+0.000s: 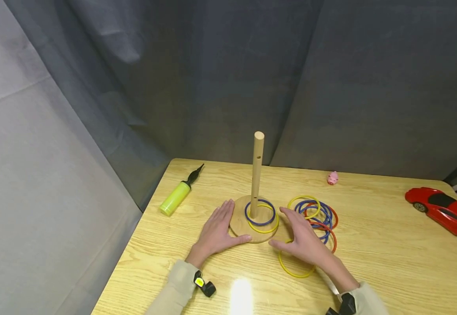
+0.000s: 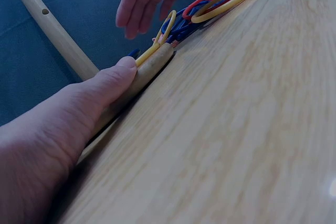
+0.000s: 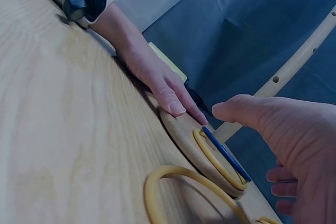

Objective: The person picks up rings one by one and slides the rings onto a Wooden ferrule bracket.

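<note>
Peg stand (image 1: 256, 175), one, rises upright from one desk (image 1: 378, 249). I count one red car (image 1: 446, 212), far right; one pump (image 1: 176, 197), left; my left grip (image 1: 217, 229), thumb and fingers apart, touching the base; my right grip (image 1: 301, 238), likewise apart, on the stand's other side; one blue ring (image 1: 261, 225) and one yellow ring (image 1: 263, 232) around the post; overlapping rings (image 1: 318, 225), uncountable; one pink pig (image 1: 332, 178).

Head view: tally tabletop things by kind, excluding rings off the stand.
Round wooden stand with peg: 1
Blue ring and yellow ring on it: 2
Lime-green and black pump: 1
Pink pig figure: 1
Red toy car: 1
Total: 6
</note>
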